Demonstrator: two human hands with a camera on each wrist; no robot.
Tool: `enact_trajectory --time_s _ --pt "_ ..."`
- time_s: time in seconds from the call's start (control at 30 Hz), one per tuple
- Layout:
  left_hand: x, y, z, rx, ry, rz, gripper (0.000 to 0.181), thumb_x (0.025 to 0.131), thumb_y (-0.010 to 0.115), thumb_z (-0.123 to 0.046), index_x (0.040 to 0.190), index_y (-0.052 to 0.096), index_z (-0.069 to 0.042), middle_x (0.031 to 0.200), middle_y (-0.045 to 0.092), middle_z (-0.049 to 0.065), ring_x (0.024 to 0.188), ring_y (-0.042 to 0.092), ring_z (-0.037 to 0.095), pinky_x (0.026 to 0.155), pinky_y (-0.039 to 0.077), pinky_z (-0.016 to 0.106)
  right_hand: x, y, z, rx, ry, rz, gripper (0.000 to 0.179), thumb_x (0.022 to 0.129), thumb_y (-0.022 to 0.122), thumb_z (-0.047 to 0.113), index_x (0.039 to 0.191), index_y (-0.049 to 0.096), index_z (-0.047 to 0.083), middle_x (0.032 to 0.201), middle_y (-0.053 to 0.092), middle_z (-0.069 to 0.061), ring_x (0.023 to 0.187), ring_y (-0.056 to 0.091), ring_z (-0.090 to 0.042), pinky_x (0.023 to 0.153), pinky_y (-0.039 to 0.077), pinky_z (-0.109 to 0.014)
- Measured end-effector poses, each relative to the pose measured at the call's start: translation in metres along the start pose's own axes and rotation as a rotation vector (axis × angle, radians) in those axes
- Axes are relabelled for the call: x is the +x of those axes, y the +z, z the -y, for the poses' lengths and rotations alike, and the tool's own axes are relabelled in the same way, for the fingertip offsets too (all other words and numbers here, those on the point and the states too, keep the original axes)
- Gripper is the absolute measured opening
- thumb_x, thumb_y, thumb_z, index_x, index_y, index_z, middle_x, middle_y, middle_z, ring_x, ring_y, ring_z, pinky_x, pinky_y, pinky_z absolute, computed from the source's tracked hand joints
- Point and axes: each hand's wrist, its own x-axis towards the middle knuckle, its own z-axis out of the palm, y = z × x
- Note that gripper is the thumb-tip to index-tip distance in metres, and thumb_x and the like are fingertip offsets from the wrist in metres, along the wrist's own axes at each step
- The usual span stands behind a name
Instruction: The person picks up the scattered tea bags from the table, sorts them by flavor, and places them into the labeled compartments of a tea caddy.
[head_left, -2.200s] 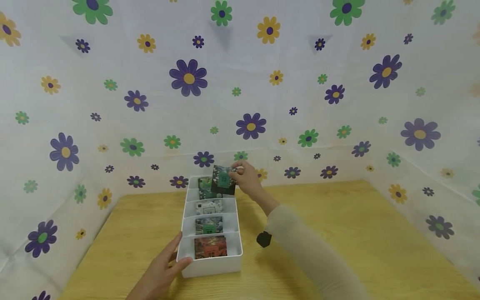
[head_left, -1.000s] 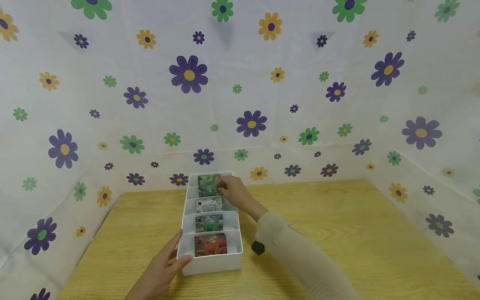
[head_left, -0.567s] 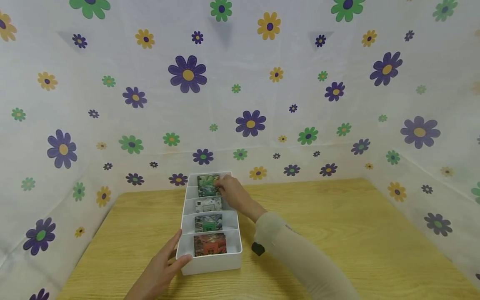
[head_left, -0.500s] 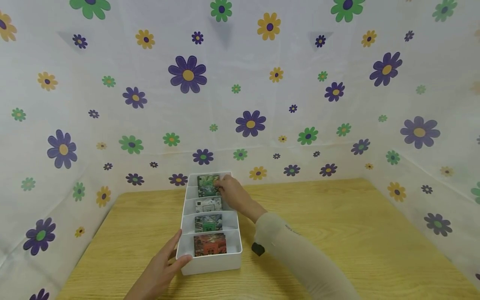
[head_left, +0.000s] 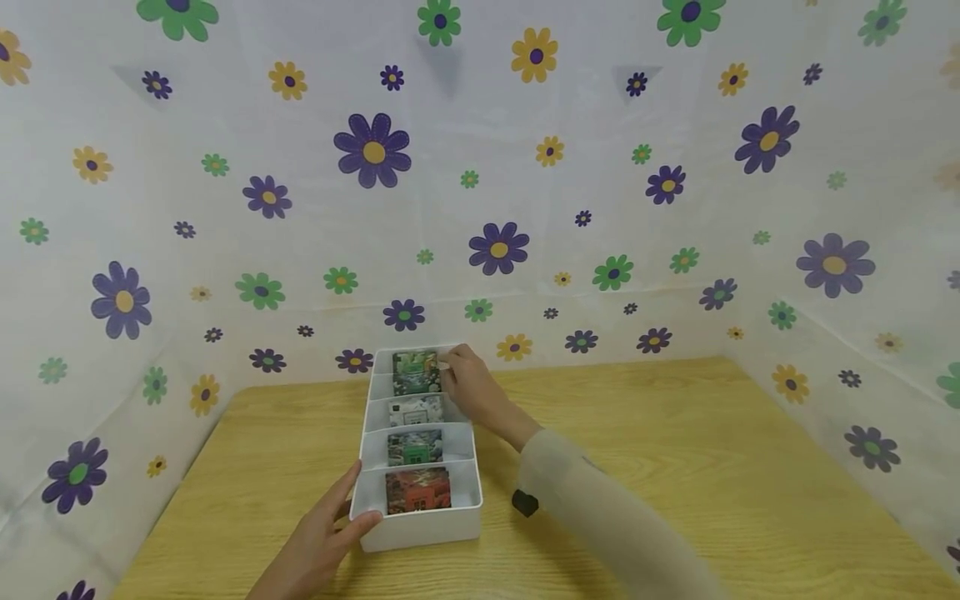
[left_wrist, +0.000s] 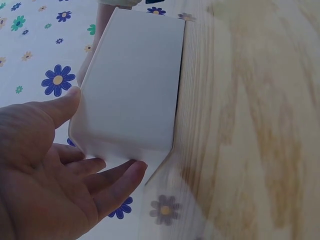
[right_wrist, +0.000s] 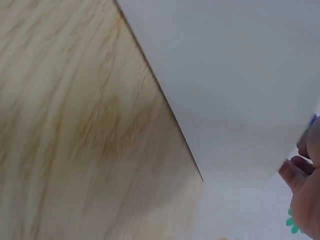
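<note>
A long white divided box (head_left: 422,532) stands on the table, one or more flat printed packets in each compartment. From front to back these are a red packet (head_left: 417,490), a dark green-labelled packet (head_left: 415,448), a white packet (head_left: 412,412), a dark-and-green packet (head_left: 417,384) and a light green packet (head_left: 414,360). My left hand (head_left: 318,529) grips the box's near left corner, thumb at the front and fingers along the side. Over the rear right rim is my right hand (head_left: 477,393), fingers loosely bent beside the rear packets, with nothing seen held.
A small black object (head_left: 525,502) lies right of the box, by the right sleeve (head_left: 600,508). The wooden table (head_left: 750,475) ends at a white flowered cloth (head_left: 592,117) rising behind and at both sides.
My right hand lowered a dark packet with a green label into the box's second compartment from the back, pressed at it, then let go and drew slightly right. The left hand stayed put.
</note>
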Motion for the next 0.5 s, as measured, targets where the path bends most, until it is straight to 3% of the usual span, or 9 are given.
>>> enact_trajectory --time_s 0.1,0.23,0.37,0.5 --pt "0.000 -0.001 0.000 0.011 0.005 0.002 0.085 0.103 0.066 -0.035 0.164 0.018 -0.002 0.164 0.023 0.031 0.137 0.046 0.051 0.097 0.055 0.052 -0.009 -0.013 -0.002 0.086 0.040 -0.044 0.034 0.101 0.059 -0.004 0.133 0.058 -0.014 0.123 0.060 -0.027 0.102 0.065 -0.034 0.083 0.059 -0.040" --pt "0.000 -0.006 0.002 0.034 0.003 0.002 0.085 0.103 0.066 -0.035 0.164 0.018 -0.001 0.165 0.022 0.030 0.136 0.047 0.050 0.096 0.055 0.051 -0.020 -0.033 0.001 0.232 0.188 -0.017 0.051 0.104 0.057 0.004 0.148 0.040 -0.015 0.140 0.052 -0.033 0.123 0.057 -0.044 0.097 0.055 -0.050" --pt "0.000 -0.013 0.005 0.069 0.005 0.002 0.086 0.103 0.066 -0.036 0.164 0.018 -0.001 0.165 0.023 0.030 0.137 0.045 0.051 0.095 0.056 0.051 -0.028 -0.048 0.001 0.263 0.286 0.026 0.062 0.109 0.054 0.016 0.156 0.027 -0.011 0.151 0.045 -0.031 0.137 0.048 -0.044 0.107 0.047 -0.052" --pt "0.000 -0.021 0.005 0.096 0.004 -0.009 0.085 0.103 0.065 -0.038 0.164 0.018 -0.001 0.165 0.023 0.029 0.139 0.043 0.051 0.099 0.053 0.055 -0.035 -0.059 -0.001 0.276 0.347 0.073 0.070 0.111 0.050 0.029 0.161 0.016 -0.007 0.160 0.033 -0.029 0.139 0.045 -0.047 0.112 0.042 -0.055"
